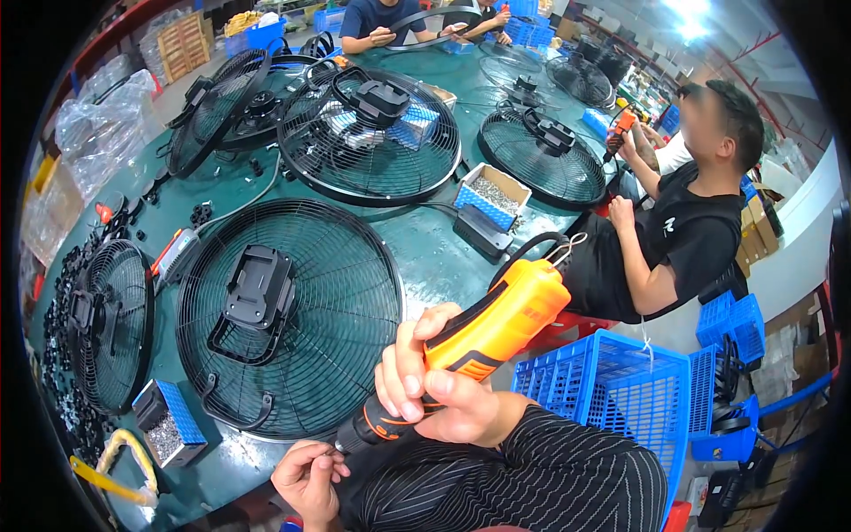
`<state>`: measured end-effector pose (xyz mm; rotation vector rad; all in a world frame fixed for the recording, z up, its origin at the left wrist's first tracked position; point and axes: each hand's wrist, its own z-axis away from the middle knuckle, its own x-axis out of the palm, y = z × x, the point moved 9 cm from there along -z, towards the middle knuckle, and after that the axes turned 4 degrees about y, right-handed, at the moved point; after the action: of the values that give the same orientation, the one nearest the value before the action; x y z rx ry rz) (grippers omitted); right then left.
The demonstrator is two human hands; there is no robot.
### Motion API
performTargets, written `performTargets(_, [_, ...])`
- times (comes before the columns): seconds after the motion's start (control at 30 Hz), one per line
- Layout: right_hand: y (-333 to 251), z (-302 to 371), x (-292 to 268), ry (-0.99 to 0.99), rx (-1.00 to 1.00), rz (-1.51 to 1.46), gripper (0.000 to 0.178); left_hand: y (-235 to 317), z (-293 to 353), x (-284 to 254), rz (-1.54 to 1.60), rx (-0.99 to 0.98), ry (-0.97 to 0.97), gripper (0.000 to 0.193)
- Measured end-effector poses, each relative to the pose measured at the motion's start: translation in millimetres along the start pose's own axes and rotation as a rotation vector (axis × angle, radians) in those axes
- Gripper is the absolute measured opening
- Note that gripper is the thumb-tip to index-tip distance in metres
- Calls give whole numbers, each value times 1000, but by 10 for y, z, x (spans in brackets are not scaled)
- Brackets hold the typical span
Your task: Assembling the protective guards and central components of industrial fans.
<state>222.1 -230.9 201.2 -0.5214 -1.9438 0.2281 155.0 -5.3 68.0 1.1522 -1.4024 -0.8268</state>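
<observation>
My right hand [436,390] is wrapped round an orange and black electric screwdriver [501,319], tilted with its tip down to the left. My left hand [310,481] is closed in a pinch right at that tip; what its fingers hold is too small to make out. Just beyond my hands a large round black fan guard [341,275] lies on the green table [425,266], a black plastic housing [259,288] at its middle. A black handle [238,412] sits along the guard's near rim. Left of it a small blue and white box [168,426] contains screws.
A smaller fan [113,324] stands tilted at the left, among many black small parts [60,355]. More fans [368,133] and an open screw box [493,197] lie farther back. A co-worker [683,204] sits at the right; blue crates [612,390] stand beside me. A yellow-handled tool [115,465] lies near left.
</observation>
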Motion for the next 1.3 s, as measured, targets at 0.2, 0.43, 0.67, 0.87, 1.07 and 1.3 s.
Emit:
performTargets(0.2, [15,-10,24,-26,36,29,45,-28,58,179,127,-102,21,14])
performTargets(0.43, [-10,-4,-95,-7,146,195,39,173,102,393,-328,144,-126,22])
performTargets(0.67, [181,136,-119,-212,205,309,48,270,194,282,-978,496,13,67])
performTargets(0.87, [361,78,21,-419,176,485,48,234,141,117,-1276,609,375,69])
performTargets(1.07, [601,42,46,-481,204,528,48,133,28,31,-1297,517,378,73])
performTargets(1.3, [815,38,180,-622,289,557,53,143,-19,19,-1375,494,247,90])
